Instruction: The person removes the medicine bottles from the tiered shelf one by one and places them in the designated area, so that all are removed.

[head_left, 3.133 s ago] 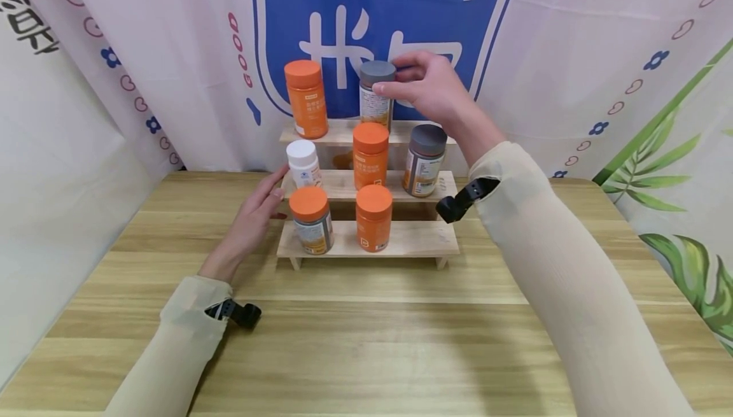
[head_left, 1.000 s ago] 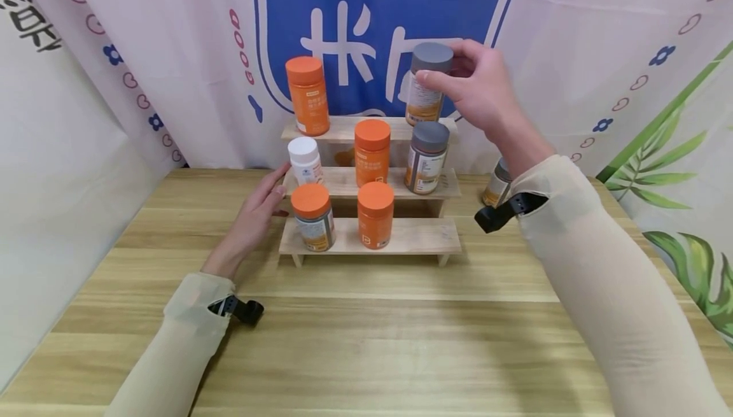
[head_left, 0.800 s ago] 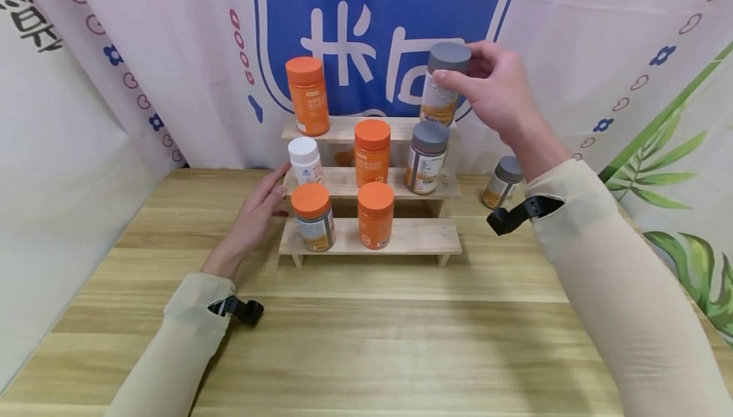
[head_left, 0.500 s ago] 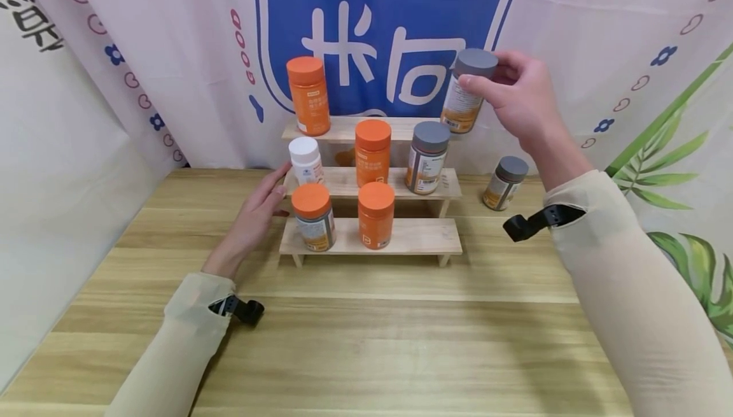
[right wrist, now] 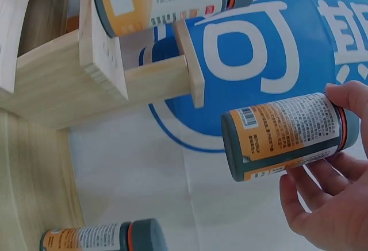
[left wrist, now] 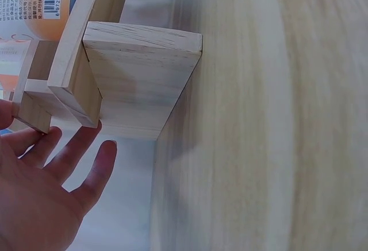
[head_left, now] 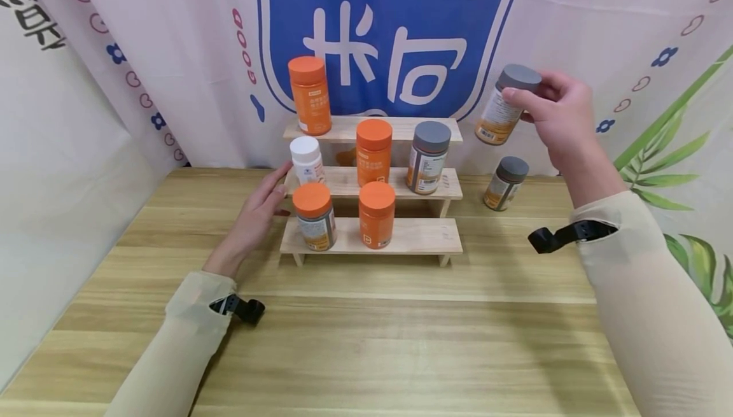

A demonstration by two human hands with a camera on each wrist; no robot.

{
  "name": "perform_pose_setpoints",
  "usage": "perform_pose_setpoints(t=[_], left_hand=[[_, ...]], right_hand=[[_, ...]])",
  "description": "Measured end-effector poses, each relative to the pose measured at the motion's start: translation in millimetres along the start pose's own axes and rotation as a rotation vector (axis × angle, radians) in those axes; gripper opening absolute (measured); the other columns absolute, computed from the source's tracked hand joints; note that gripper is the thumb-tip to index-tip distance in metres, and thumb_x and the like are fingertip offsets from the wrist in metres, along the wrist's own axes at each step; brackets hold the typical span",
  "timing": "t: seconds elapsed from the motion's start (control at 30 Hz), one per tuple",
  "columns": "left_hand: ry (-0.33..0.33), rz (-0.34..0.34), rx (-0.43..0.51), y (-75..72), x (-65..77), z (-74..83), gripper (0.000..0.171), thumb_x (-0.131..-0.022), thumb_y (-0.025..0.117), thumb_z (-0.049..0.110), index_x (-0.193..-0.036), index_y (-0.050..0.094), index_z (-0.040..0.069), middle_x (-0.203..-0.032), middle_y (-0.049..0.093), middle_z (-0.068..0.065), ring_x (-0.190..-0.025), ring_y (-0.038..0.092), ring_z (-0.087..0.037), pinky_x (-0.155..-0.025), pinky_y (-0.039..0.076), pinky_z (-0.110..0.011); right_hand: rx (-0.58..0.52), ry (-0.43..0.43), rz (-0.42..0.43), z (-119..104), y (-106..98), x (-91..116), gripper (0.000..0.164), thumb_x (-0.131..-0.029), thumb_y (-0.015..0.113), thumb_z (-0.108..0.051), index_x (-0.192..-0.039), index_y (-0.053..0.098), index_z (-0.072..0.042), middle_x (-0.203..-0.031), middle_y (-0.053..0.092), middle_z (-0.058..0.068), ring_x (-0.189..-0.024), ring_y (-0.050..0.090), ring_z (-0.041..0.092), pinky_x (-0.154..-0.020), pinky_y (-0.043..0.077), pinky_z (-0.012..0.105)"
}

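Observation:
My right hand [head_left: 564, 118] pinches a grey-lidded supplement bottle [head_left: 504, 108] near its lid, thumb in front and fingers behind. The bottle hangs tilted in the air, right of the three-step wooden shelf [head_left: 424, 239]. Its orange and white label [right wrist: 287, 127] shows in the right wrist view. My left hand [head_left: 252, 223] is at the shelf's left end. In the left wrist view its spread fingers [left wrist: 77, 147] reach the ends of the wooden steps [left wrist: 77, 104]. Closest to that hand stand a white bottle [head_left: 307, 161] and an orange-lidded grey bottle [head_left: 315, 219].
An orange bottle [head_left: 310, 98] stands on the top step. The middle step also bears an orange bottle [head_left: 373, 153] and a grey-lidded bottle [head_left: 428, 159]; another orange bottle [head_left: 376, 216] is on the bottom step. A smaller grey-lidded bottle [head_left: 505, 184] stands on the table [head_left: 366, 340].
My right hand has lifted the grey-lidded bottle off the top step and carried it right, past the shelf's end. The smaller bottle behind the arm has come into view. My left hand stays put.

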State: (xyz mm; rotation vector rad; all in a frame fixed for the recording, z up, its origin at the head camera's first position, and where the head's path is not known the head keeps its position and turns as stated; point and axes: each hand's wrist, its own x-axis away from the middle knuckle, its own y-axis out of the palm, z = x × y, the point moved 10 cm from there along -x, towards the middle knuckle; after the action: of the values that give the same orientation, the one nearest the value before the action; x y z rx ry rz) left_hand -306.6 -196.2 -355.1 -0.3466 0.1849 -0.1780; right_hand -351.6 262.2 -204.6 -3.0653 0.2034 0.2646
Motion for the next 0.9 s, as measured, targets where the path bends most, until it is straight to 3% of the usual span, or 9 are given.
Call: perform_pose_setpoints(t=[0.2,0.7,0.9], left_hand=[[0.005,0.0,0.0,-0.2,-0.4,0.0,0.057,-0.117,0.033,0.029,-0.171,0.022,0.018,-0.178,0.02,-0.01,-0.153,0.037,-0.038,-0.096,0.054,-0.035],[-0.003,-0.007,0.01,0.3,0.7,-0.3,0.057,-0.117,0.032,0.03,-0.171,0.021,0.018,-0.179,0.02,-0.008,-0.154,0.035,-0.037,-0.099,0.052,-0.038],[-0.002,-0.005,0.012,1.0,0.4,-1.1,0.057,-0.117,0.032,0.029,-0.171,0.021,0.017,-0.179,0.02,-0.008,-0.154,0.036,-0.038,-0.097,0.053,-0.034]], right_hand=[[-0.017,0.044,0.032,13,-20,3,0.057,-0.089,0.088,-0.025,-0.139,0.064,-0.015,-0.128,0.071,-0.006,-0.124,0.06,0.014,-0.104,0.051,0.026],[-0.035,0.062,0.144,45,-70,7,0.053,-0.088,0.089,-0.025,-0.135,0.066,-0.02,-0.126,0.068,-0.01,-0.123,0.055,0.011,-0.085,0.051,0.017],[0.011,0.089,0.21,57,-88,9,0.053,-0.088,0.089,-0.027,-0.136,0.065,-0.023,-0.123,0.065,-0.013,-0.12,0.054,0.009,-0.088,0.049,0.017]])
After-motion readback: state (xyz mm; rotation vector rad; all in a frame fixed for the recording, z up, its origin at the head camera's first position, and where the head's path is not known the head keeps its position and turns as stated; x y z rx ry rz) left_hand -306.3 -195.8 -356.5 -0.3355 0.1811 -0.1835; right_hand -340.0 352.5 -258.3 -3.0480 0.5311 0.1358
